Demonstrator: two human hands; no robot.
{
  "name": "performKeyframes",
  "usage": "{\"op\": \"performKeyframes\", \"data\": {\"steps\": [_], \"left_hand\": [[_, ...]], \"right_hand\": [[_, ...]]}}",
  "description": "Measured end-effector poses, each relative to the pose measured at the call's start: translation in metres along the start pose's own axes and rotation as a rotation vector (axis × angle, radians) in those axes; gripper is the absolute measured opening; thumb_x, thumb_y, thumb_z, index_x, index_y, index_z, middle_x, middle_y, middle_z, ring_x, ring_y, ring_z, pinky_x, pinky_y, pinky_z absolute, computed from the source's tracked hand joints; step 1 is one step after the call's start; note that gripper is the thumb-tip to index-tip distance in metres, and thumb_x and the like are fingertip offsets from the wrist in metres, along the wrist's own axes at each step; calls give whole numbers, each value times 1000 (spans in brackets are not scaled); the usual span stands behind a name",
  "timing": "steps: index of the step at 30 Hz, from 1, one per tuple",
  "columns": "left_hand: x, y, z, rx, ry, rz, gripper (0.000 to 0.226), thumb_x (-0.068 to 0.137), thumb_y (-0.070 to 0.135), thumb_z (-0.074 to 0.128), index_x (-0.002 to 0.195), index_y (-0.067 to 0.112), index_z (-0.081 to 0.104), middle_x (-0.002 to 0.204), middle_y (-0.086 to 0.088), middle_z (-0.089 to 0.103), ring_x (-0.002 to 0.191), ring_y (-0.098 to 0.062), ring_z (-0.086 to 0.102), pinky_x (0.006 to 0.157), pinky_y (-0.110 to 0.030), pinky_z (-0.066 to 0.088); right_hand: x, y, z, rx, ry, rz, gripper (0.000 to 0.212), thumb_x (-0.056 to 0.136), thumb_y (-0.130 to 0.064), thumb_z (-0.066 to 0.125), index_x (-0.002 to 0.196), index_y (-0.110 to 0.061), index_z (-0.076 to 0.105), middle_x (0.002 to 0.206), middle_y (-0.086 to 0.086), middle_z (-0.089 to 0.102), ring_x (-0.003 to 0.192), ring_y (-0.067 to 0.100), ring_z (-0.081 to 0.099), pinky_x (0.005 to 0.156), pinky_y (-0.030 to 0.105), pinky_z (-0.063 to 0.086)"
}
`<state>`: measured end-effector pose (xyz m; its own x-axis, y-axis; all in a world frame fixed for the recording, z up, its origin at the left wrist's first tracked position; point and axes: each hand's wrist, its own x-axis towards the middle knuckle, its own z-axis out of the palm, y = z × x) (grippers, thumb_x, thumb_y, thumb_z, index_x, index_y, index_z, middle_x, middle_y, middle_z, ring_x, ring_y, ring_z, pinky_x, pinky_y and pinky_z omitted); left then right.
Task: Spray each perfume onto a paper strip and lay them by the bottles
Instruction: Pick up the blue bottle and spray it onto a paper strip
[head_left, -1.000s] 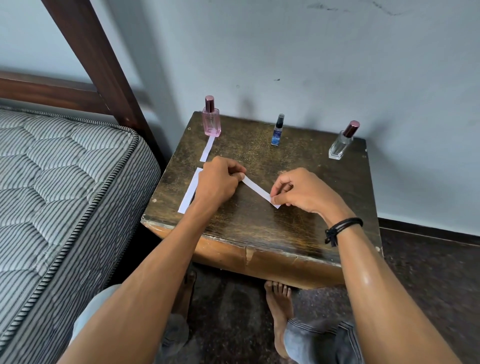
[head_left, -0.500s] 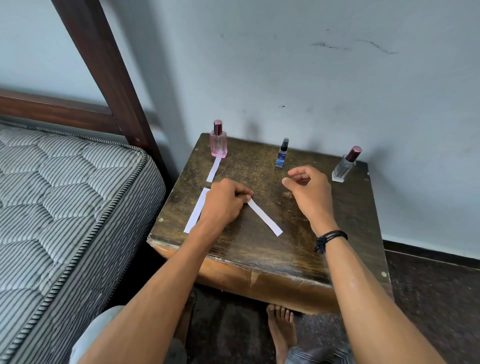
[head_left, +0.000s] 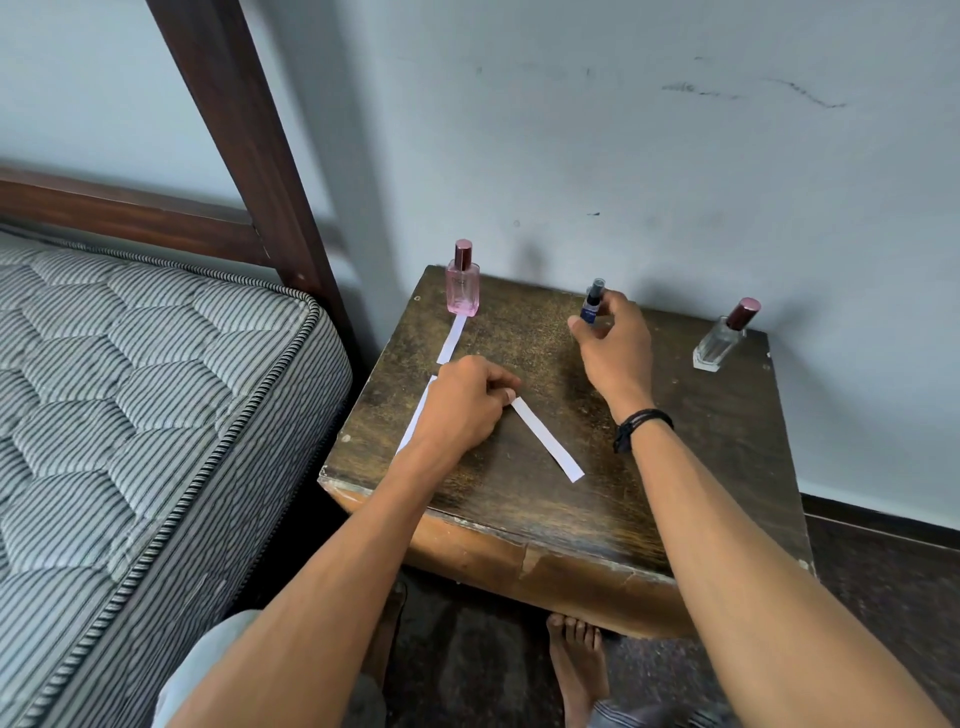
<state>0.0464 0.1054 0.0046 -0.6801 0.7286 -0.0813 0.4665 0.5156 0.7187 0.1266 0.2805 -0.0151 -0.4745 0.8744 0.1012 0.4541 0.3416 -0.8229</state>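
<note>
One strip (head_left: 548, 441) in left hand (head_left: 462, 410), blue bottle (head_left: 592, 304) (small) in right hand (head_left: 615, 343)

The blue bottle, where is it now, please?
Head view: the blue bottle is at the table's back, between the pink bottle and the clear bottle, in the right hand.

I count perfume bottles 3: pink bottle (head_left: 462, 291), small blue bottle (head_left: 589, 310), clear bottle (head_left: 719, 340) | paper strips 3: short strip (head_left: 452, 339) by the pink one, long strip (head_left: 415, 415) at the left edge, slanted strip (head_left: 548, 441) mid-tabletop | grips 2: left grip (head_left: 462, 410), right grip (head_left: 615, 338) | tabletop (head_left: 701, 467) 1 | mattress (head_left: 130, 389) 1 | black wristband (head_left: 641, 423) 1 | dark wooden bedpost (head_left: 244, 145) 1
</note>
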Motion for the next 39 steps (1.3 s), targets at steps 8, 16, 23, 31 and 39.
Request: {"op": "performKeyframes", "data": {"steps": [8, 16, 23, 31, 39], "left_hand": [[0, 1, -6, -73, 79, 24, 15, 93, 15, 69, 102, 22, 78, 92, 9, 69, 92, -12, 63, 91, -32, 52], [-5, 12, -3, -391, 120, 104, 22, 92, 27, 72, 113, 20, 75, 100, 9, 74, 91, -2, 68, 77, -11, 51], [-6, 11, -1, -598, 58, 53, 25, 93, 26, 73, 116, 18, 75, 101, -1, 77, 99, -16, 72, 91, -33, 59], [-6, 16, 0, -786, 17, -28, 17, 94, 13, 70, 108, 4, 74, 96, -16, 76, 86, -23, 74, 85, -35, 62], [-8, 15, -3, -925, -43, -84, 19, 94, 10, 68, 108, -2, 72, 98, -17, 75, 84, -22, 74, 82, -29, 62]], "right_hand": [[-15, -3, -8, 50, -25, -21, 17, 95, -22, 68, 112, -23, 67, 106, -1, 70, 104, 22, 64, 91, 38, 52], [-67, -16, -31, 27, -237, -97, 16, 100, -22, 65, 116, -24, 64, 108, -1, 65, 95, 13, 64, 85, 31, 48], [-89, -20, -35, -66, -316, -145, 28, 102, -27, 62, 129, -23, 63, 112, -5, 60, 100, 13, 59, 85, 31, 46], [-89, -30, -36, -122, -391, -161, 33, 104, -29, 58, 136, -24, 58, 122, -4, 65, 109, 17, 61, 90, 37, 51], [-89, -26, -35, -48, -422, -130, 34, 105, -36, 48, 137, -28, 55, 113, -6, 65, 95, 15, 62, 80, 33, 49]]}}
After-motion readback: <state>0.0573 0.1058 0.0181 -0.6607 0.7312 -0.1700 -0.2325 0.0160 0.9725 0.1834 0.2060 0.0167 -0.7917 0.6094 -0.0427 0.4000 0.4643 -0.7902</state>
